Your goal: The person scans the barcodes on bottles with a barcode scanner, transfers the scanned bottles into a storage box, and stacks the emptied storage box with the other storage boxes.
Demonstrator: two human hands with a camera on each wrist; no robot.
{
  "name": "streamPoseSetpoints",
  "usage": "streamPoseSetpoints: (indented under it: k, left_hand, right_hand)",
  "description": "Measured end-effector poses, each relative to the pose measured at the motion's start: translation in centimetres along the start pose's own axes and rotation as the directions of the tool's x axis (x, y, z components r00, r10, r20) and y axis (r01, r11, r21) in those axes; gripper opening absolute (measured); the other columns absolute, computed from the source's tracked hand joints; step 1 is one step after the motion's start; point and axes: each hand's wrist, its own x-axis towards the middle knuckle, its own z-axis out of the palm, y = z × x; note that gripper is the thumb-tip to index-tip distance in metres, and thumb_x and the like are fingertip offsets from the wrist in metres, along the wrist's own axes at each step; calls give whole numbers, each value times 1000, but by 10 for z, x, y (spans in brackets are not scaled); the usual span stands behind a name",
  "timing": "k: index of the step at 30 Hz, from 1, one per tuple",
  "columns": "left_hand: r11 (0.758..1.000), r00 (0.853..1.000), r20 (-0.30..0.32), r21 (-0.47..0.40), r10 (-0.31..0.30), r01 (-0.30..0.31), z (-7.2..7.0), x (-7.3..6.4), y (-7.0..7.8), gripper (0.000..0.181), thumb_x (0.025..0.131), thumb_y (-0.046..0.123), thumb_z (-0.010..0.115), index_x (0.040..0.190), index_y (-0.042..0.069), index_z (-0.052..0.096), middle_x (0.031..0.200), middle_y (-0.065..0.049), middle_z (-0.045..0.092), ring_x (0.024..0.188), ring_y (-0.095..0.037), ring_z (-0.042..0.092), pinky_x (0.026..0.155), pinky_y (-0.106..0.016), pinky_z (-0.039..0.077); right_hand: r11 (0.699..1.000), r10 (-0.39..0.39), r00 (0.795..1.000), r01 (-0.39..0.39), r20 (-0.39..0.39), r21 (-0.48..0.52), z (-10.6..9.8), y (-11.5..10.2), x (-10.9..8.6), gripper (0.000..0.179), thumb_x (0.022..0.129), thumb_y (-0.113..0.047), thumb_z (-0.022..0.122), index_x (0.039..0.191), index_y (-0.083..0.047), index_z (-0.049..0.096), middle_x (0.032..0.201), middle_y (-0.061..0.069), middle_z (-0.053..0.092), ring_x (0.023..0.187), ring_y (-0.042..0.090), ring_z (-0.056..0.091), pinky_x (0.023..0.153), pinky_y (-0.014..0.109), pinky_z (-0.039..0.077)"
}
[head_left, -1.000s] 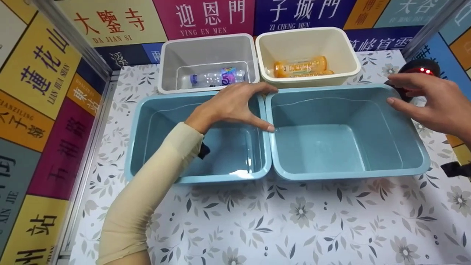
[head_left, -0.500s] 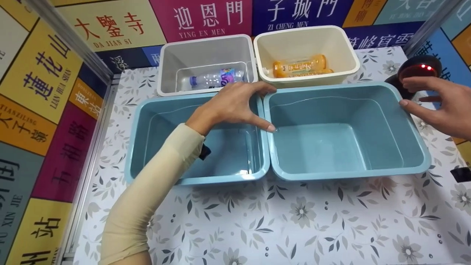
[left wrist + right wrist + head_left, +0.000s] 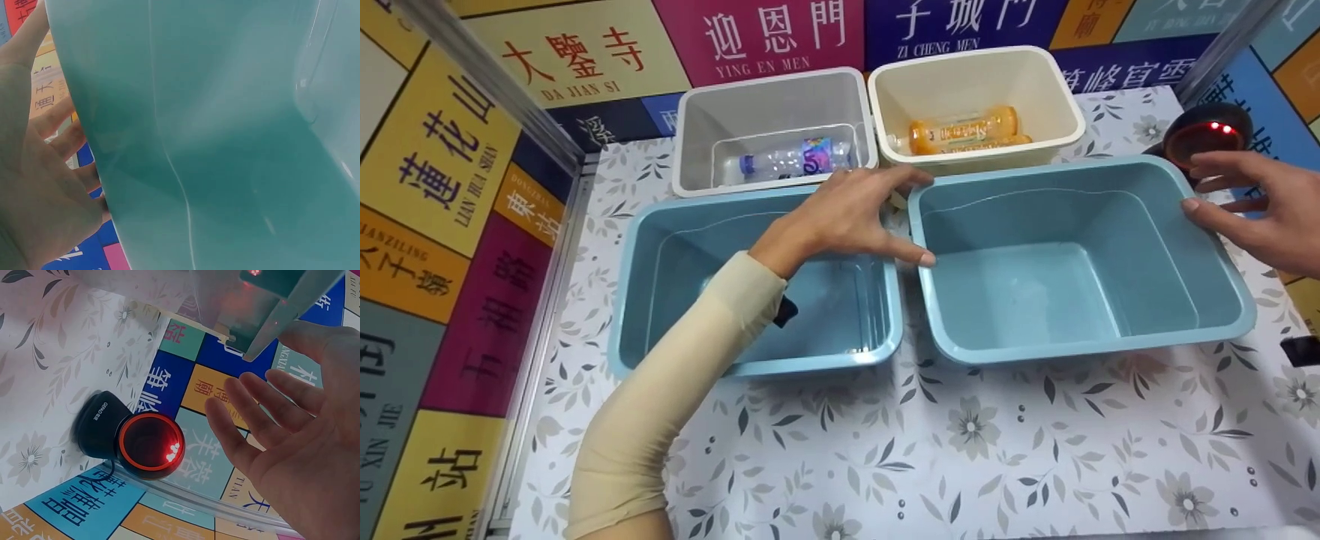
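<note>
Two blue plastic bins stand side by side, with a narrow gap between the left blue bin (image 3: 757, 367) and the right blue bin (image 3: 1035, 349). My left hand (image 3: 847, 214) reaches over the left bin, thumb and fingers spread against the near side of the right bin's left rim. In the left wrist view, the fingers (image 3: 67, 138) of that hand lie behind a blue bin edge, loosely bent. My right hand (image 3: 1271, 214) is at the right bin's right rim, thumb close to it. Relaxed, separate fingers of the right hand (image 3: 281, 422) hold nothing in the right wrist view.
Behind stand a grey bin (image 3: 697, 127) holding a clear bottle (image 3: 795, 159) with a purple label, and a cream bin (image 3: 982, 75) with orange bottles (image 3: 964, 133). A black scanner (image 3: 1207, 135) with red lights sits at right. Sign-covered walls (image 3: 442, 262) border the flowered tabletop (image 3: 960, 450).
The right blue bin has shifted right and swung slightly, opening a gap from the left bin. My left hand moved right along with it; my right hand also drew rightward.
</note>
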Motion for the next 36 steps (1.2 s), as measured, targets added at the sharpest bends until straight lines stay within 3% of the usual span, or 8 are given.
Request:
streamPoseSetpoints:
  k: [3, 7, 11, 15, 20, 23, 27, 36]
  left_hand:
    - [1000, 1000, -11, 18, 12, -12, 1, -2, 0, 104, 65, 88, 66, 151, 36, 41, 148, 16, 52, 132, -5, 50, 112, -33, 38]
    - [996, 999, -30, 92, 13, -11, 0, -7, 7, 104, 68, 88, 62, 153, 32, 40, 155, 13, 44, 141, -12, 39, 120, -41, 28]
    - [990, 999, -38, 140, 4, 1, -2, -12, 19, 103, 73, 82, 64, 153, 23, 41, 158, 6, 42, 144, -18, 32, 122, -43, 25]
    - [992, 1000, -14, 128, -17, 19, -3, -15, 35, 94, 80, 67, 71, 152, 12, 43, 158, -2, 42, 144, -20, 34, 123, -37, 26]
    - [993, 994, 32, 59, -106, 104, 0, -14, 54, 86, 87, 49, 74, 153, 8, 39, 160, -9, 38, 145, -23, 35, 121, -34, 33]
    - [986, 986, 29, 29, -163, 162, 2, -13, 61, 87, 88, 45, 75, 156, 10, 33, 161, -9, 34, 146, -22, 35, 120, -36, 35]
    - [982, 982, 10, 8, -189, 189, 4, -10, 67, 92, 88, 41, 75, 158, 11, 24, 163, -12, 30, 147, -21, 36, 118, -37, 37]
    - [971, 970, 54, 17, -238, 238, 7, -3, 76, 101, 86, 36, 78, 160, 11, 15, 163, -15, 27, 140, -25, 47, 112, -41, 45]
  right_hand:
    - [1000, -6, 1000, 6, 10, -1, -1, -2, 0, 70, 97, -40, 63, 156, -14, 34, 149, 29, 45, 116, 56, 52, 65, 28, 59]
    - [1000, -13, 1000, 13, 11, 2, -2, -4, -2, 70, 98, -39, 62, 156, -13, 33, 150, 30, 45, 112, 60, 54, 62, 50, 57]
    - [1000, -5, 1000, 5, 23, 14, -4, -4, -3, 72, 99, -40, 61, 157, -14, 30, 149, 32, 44, 111, 62, 53, 46, 29, 55]
    - [1000, -1, 999, 0, 32, 17, -3, -4, -5, 73, 98, -40, 61, 158, -15, 27, 148, 35, 43, 110, 64, 53, 43, 29, 53]
    - [1000, 7, 999, -8, 44, 20, -3, -2, -7, 75, 98, -40, 61, 159, -14, 25, 145, 37, 44, 108, 64, 53, 43, 29, 53]
    - [1000, 12, 998, -12, 67, -8, -2, -2, -7, 78, 97, -42, 62, 159, -14, 24, 144, 38, 44, 107, 64, 53, 49, 43, 57]
    - [999, 7, 995, -3, 100, -39, 1, -2, -7, 82, 96, -44, 64, 160, -13, 23, 143, 39, 43, 106, 65, 53, 59, 64, 55]
    - [999, -29, 995, 32, 97, -24, 7, -4, -8, 81, 94, -31, 68, 160, -17, 23, 140, 40, 45, 105, 69, 53, 67, 71, 49]
